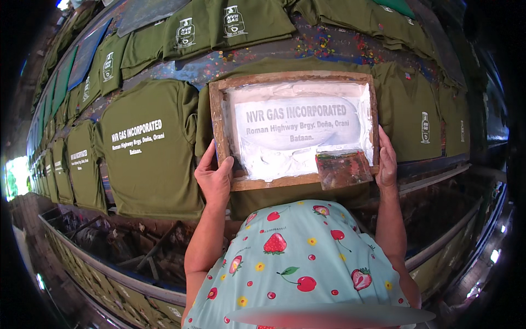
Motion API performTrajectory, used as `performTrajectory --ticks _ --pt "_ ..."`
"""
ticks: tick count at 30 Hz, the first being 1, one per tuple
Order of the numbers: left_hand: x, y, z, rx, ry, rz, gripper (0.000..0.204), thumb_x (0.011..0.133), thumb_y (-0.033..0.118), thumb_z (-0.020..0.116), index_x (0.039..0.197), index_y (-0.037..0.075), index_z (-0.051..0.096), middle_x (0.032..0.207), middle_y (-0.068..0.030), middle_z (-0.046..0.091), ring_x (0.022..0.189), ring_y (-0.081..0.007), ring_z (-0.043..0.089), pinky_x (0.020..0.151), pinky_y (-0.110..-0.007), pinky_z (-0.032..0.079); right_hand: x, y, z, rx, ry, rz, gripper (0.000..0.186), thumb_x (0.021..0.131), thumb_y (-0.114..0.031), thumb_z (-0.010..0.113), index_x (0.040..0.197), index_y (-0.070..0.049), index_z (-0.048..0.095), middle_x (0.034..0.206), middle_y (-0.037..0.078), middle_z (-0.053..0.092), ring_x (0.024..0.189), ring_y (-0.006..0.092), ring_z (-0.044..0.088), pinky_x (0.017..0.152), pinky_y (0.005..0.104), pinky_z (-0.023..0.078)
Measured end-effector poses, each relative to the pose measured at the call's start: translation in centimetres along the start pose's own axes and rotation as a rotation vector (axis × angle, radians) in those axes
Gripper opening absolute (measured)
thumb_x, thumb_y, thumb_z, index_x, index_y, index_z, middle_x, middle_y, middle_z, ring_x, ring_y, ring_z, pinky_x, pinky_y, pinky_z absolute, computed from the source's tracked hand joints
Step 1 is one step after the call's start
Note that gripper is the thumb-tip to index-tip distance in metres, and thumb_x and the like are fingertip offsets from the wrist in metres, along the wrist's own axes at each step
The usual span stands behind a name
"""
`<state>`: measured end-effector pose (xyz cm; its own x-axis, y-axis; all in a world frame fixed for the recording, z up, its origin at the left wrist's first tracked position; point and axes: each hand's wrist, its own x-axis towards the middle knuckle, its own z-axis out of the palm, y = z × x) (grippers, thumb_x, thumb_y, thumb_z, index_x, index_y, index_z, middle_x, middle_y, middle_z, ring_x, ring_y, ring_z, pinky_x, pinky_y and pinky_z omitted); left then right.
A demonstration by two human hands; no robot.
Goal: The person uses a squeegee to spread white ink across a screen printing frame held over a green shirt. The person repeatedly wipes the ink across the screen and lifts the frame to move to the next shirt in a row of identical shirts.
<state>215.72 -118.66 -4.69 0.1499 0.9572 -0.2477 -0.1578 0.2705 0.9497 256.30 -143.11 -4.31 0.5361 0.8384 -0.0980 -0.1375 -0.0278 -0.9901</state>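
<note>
A wooden-framed printing screen (pixel 296 75) is between my hands, over an olive-green shirt (pixel 241 200). My left hand (pixel 215 178) grips its left side near the lower corner, with the thumb on top. Against the right side, my right hand (pixel 387 162) is closed on the wood. White ink (pixel 274 164) is spread thickly along the mesh's near part and right edge; grey lettering shows in the middle. A stained squeegee (pixel 344 170) leans over the lower right of the frame. Whether the screen touches the shirt, I cannot tell.
An olive shirt with white lettering (pixel 153 181) lies to the left, and another olive shirt (pixel 411 109) to the right. More shirts line the far side of the paint-spotted table (pixel 263 52). Along the near side runs an open wooden rack (pixel 137 255).
</note>
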Motion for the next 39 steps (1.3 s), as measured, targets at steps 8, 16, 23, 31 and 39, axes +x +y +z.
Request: performTrajectory --ticks 8,16,23,31,39 --pt "-0.1 0.0 -0.3 0.019 -0.011 0.011 0.065 0.092 -0.014 0.074 0.155 -0.009 0.058 0.14 -0.0106 0.073 0.117 -0.013 0.072 0.103 -0.028 0.056 -0.1 0.0 0.2 0.004 0.043 0.035 0.092 0.109 -0.05 0.065 0.169 0.011 0.032 0.172 0.022 0.045 0.158 0.028 0.044 0.132 0.0408 0.028" --pt "0.1 0.3 -0.2 0.036 -0.007 -0.002 0.066 0.092 -0.014 0.074 0.156 -0.009 0.058 0.14 -0.0108 0.073 0.116 -0.013 0.071 0.103 -0.027 0.056 -0.2 -0.2 0.4 -0.026 0.024 0.031 0.093 0.109 -0.051 0.064 0.169 0.011 0.031 0.171 0.023 0.044 0.158 0.0287 0.044 0.131 0.0407 0.03" --pt "0.1 0.3 -0.2 0.013 -0.014 -0.026 0.065 0.092 -0.014 0.073 0.155 -0.01 0.058 0.14 -0.012 0.072 0.117 -0.0138 0.071 0.103 -0.028 0.056 -0.2 0.0 0.6 -0.071 0.058 0.021 0.09 0.109 -0.049 0.063 0.168 0.012 0.033 0.171 0.023 0.045 0.157 0.0288 0.044 0.131 0.041 0.029" --pt "-0.1 0.1 -0.4 0.042 -0.007 -0.003 0.064 0.091 -0.013 0.075 0.154 -0.01 0.059 0.138 -0.0135 0.073 0.117 -0.0157 0.072 0.104 -0.028 0.055 -0.2 0.2 0.8 -0.046 0.049 0.034 0.087 0.11 -0.043 0.062 0.169 0.011 0.031 0.171 0.022 0.046 0.157 0.0271 0.044 0.131 0.0394 0.028" --pt "0.3 -0.2 -0.8 0.143 -0.009 -0.001 0.065 0.093 -0.012 0.073 0.155 -0.011 0.057 0.144 -0.0167 0.07 0.124 -0.0195 0.07 0.11 -0.032 0.053 -0.4 0.9 0.8 -0.226 0.201 0.04 0.052 0.118 -0.021 0.049 0.164 0.004 0.049 0.167 0.013 0.054 0.153 0.0208 0.048 0.13 0.0351 0.03"
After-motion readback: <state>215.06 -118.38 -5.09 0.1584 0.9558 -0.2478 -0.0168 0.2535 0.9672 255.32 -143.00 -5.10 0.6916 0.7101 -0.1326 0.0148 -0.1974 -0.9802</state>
